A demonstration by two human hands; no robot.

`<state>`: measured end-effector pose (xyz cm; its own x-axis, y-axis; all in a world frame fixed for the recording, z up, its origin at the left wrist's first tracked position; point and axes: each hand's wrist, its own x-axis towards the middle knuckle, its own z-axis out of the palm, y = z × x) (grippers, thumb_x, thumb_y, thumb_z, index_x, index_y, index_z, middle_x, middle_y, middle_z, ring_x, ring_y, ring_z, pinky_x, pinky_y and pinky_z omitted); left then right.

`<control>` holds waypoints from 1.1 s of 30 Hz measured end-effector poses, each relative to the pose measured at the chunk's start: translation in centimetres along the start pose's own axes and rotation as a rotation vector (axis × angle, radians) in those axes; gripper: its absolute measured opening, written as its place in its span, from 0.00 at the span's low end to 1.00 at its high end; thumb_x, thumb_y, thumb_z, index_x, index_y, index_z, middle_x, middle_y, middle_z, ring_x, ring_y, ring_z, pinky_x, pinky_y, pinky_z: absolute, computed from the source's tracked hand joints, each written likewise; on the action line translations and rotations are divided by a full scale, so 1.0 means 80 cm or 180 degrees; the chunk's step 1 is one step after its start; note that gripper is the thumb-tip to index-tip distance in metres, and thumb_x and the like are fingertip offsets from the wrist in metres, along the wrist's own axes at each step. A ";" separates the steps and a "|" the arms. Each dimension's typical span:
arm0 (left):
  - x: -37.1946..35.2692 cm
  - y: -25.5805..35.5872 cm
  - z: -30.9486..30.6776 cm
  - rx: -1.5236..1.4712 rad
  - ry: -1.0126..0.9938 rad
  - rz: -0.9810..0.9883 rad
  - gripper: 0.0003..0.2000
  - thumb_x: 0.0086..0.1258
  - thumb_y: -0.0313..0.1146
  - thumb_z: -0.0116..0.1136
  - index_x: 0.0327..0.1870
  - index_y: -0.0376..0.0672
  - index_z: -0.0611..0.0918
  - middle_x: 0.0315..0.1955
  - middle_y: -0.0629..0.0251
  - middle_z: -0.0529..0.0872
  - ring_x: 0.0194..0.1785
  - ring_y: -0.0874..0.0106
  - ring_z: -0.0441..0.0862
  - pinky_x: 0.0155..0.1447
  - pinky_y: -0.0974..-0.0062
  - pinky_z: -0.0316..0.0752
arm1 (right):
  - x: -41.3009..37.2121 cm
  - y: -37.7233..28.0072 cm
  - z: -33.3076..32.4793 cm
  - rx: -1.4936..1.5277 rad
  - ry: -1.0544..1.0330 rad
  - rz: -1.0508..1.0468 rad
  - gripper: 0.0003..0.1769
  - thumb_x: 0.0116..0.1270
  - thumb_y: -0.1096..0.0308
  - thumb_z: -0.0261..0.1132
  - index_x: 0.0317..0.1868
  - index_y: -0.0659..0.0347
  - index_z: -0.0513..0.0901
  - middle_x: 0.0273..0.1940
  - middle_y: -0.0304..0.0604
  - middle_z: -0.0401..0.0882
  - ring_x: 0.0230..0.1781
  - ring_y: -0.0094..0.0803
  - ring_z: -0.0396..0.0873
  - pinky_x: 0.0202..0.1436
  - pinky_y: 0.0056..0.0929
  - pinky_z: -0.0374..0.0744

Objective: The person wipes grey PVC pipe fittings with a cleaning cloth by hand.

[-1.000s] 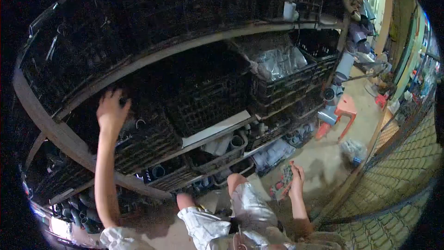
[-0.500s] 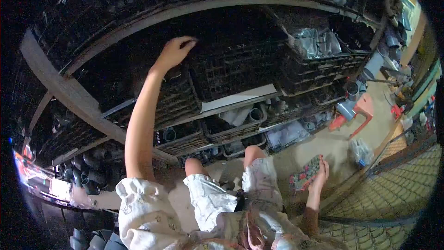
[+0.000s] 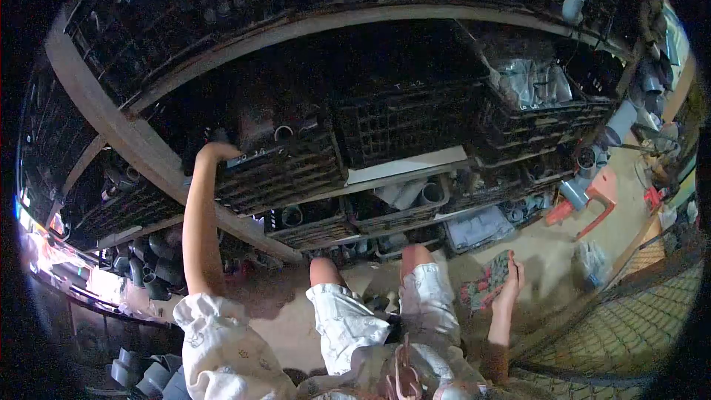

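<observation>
My left hand (image 3: 217,152) reaches to the front rim of a black slatted crate (image 3: 278,170) on the shelf; its fingers bend over the edge, and their tips are too dark to make out. A round pipe fitting (image 3: 284,133) lies in that crate, to the right of the hand. Low on the right, my right hand (image 3: 508,285) is wrapped round a flat green and red patterned object (image 3: 483,281), held beside my knee.
More black crates stand on the shelves, one with clear plastic bags (image 3: 533,83). A wooden beam (image 3: 111,122) crosses at the left. On the floor at right are a red plastic stool (image 3: 601,191) and a plastic bag (image 3: 592,261). Grey fittings (image 3: 155,378) lie at bottom left.
My left hand has moved left and down, from above the dark middle crate to the left crate's rim. My right hand still holds the patterned object. The view has shifted slightly.
</observation>
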<state>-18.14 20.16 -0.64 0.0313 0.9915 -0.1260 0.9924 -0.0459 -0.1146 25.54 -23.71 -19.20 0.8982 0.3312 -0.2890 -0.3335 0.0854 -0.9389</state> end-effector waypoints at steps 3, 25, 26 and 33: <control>-0.003 0.008 -0.002 0.0071 -0.0088 -0.0122 0.18 0.59 0.42 0.46 0.50 0.46 0.72 0.45 0.53 0.75 0.48 0.58 0.73 0.50 0.62 0.68 | -0.004 0.003 0.003 -0.0097 -0.0086 -0.0241 0.06 0.59 0.65 0.55 0.33 0.58 0.72 0.32 0.33 0.65 0.37 0.24 0.61 0.45 0.23 0.60; 0.090 0.415 -0.044 0.0706 -0.0962 0.1815 0.18 0.54 0.43 0.51 0.42 0.43 0.77 0.38 0.60 0.78 0.43 0.66 0.74 0.47 0.66 0.68 | 0.118 0.112 -0.271 -0.0570 0.0990 -0.1080 0.12 0.62 0.68 0.51 0.42 0.67 0.74 0.47 0.48 0.72 0.48 0.35 0.69 0.49 0.32 0.70; 0.092 0.409 -0.043 0.0723 -0.1030 0.1834 0.18 0.54 0.44 0.52 0.42 0.43 0.77 0.39 0.60 0.78 0.43 0.66 0.74 0.48 0.66 0.68 | 0.114 0.124 -0.289 -0.0618 0.1129 -0.0875 0.13 0.62 0.68 0.50 0.42 0.67 0.74 0.47 0.48 0.72 0.48 0.35 0.69 0.49 0.33 0.70; 0.097 0.389 -0.039 0.0395 -0.1479 0.1957 0.20 0.53 0.45 0.53 0.45 0.44 0.76 0.39 0.64 0.79 0.43 0.68 0.74 0.49 0.68 0.68 | 0.100 0.184 -0.311 -0.1612 0.1201 -0.1452 0.14 0.63 0.67 0.48 0.43 0.68 0.73 0.46 0.49 0.71 0.47 0.37 0.70 0.51 0.33 0.69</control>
<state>13.37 26.79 -2.10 0.4909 0.6323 -0.5993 0.7915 -0.6111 0.0036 34.98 -43.20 -39.98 0.9821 0.0166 0.1876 0.1823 -0.3332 -0.9251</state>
